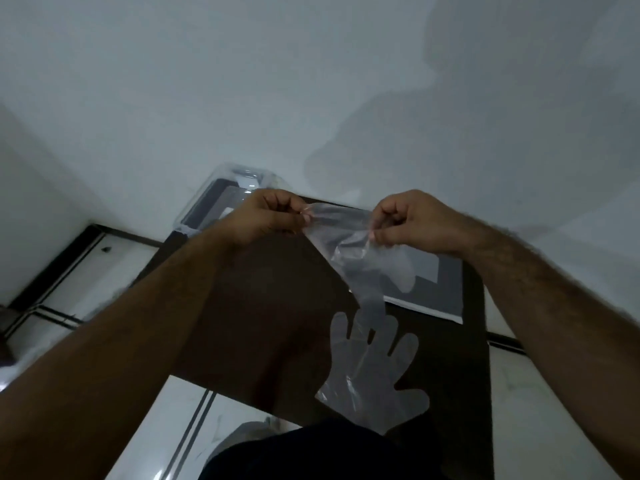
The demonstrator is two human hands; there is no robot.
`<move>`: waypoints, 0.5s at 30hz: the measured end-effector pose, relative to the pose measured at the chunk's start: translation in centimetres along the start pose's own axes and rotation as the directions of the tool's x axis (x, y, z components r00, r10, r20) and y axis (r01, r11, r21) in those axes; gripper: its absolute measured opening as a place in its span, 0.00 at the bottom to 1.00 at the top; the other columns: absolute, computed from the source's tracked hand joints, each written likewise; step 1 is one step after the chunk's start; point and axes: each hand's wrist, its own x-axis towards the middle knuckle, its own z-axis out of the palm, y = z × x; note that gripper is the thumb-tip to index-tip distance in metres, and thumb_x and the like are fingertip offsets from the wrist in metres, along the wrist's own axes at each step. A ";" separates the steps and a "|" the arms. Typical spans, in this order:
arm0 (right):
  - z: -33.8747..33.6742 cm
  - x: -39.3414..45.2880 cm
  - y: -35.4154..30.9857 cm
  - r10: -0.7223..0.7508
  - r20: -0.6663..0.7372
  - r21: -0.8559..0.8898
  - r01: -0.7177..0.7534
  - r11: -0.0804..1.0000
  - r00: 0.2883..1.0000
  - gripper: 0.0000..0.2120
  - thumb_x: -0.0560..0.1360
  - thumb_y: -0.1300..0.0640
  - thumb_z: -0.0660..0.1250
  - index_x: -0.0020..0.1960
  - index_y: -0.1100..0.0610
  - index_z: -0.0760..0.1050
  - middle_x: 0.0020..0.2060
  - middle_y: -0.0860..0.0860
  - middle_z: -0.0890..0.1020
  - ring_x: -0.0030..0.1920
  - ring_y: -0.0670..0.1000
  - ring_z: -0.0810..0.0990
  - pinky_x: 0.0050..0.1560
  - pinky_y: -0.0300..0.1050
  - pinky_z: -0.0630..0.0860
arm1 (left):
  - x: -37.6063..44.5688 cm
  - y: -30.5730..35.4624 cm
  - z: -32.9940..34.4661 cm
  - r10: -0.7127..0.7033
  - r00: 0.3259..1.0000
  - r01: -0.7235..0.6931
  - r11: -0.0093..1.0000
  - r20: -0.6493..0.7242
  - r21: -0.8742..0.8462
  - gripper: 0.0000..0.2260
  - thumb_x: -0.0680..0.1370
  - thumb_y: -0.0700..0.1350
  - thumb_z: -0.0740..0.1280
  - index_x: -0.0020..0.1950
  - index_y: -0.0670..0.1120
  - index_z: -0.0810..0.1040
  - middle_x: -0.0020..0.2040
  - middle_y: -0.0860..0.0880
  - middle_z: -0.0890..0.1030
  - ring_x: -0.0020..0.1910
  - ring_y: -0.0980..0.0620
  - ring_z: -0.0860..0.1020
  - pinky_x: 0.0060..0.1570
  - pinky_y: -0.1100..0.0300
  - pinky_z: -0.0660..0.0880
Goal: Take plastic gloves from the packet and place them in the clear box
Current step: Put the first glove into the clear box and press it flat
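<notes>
A thin clear plastic glove (346, 237) is stretched in the air between both hands above the dark table (270, 306). My left hand (266, 216) pinches its left edge, and my right hand (412, 220) pinches its right edge. The glove hangs down from my hands. Another clear glove (377, 372) lies flat on the table near its front edge, fingers spread. The clear box (239, 188) stands at the table's far left corner, behind my left hand. The flat packet (433, 289) lies on the table's right side, below my right hand.
A white wall (311, 81) rises right behind the table. White floor tiles with dark border strips (69, 271) show at the left and below the table's front edge. My dark clothing (311, 455) fills the bottom centre.
</notes>
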 end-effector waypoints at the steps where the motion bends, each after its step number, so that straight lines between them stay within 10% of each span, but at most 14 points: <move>1: 0.4 1.1 -0.4 -0.011 -0.027 0.014 0.012 1.000 1.000 0.05 0.75 0.62 0.79 0.49 0.57 0.86 0.41 0.52 0.89 0.41 0.49 0.88 0.43 0.40 0.82 | -0.1 -0.2 -1.3 -0.004 1.000 0.004 1.000 -0.007 0.013 0.08 0.78 0.32 0.74 0.50 0.43 0.87 0.46 0.48 0.88 0.45 0.53 0.83 0.47 0.62 0.80; 10: 6.9 16.0 -6.5 -0.040 -0.286 -0.071 0.020 0.997 0.957 0.05 0.71 0.59 0.82 0.46 0.55 0.88 0.39 0.46 0.88 0.42 0.45 0.87 0.46 0.39 0.82 | 3.1 -1.2 -15.9 -0.028 0.998 0.024 0.998 -0.064 -0.049 0.04 0.74 0.38 0.72 0.43 0.48 0.84 0.48 0.47 0.86 0.57 0.44 0.84 0.61 0.47 0.78; 15: 10.3 25.6 -9.7 -0.017 -0.382 -0.133 -0.036 0.991 0.924 0.04 0.71 0.58 0.81 0.45 0.55 0.87 0.39 0.44 0.87 0.40 0.42 0.85 0.45 0.34 0.80 | 7.2 -2.8 -25.4 -0.001 0.999 0.001 1.000 -0.035 -0.003 0.02 0.78 0.39 0.72 0.47 0.45 0.82 0.45 0.46 0.85 0.48 0.47 0.82 0.58 0.45 0.77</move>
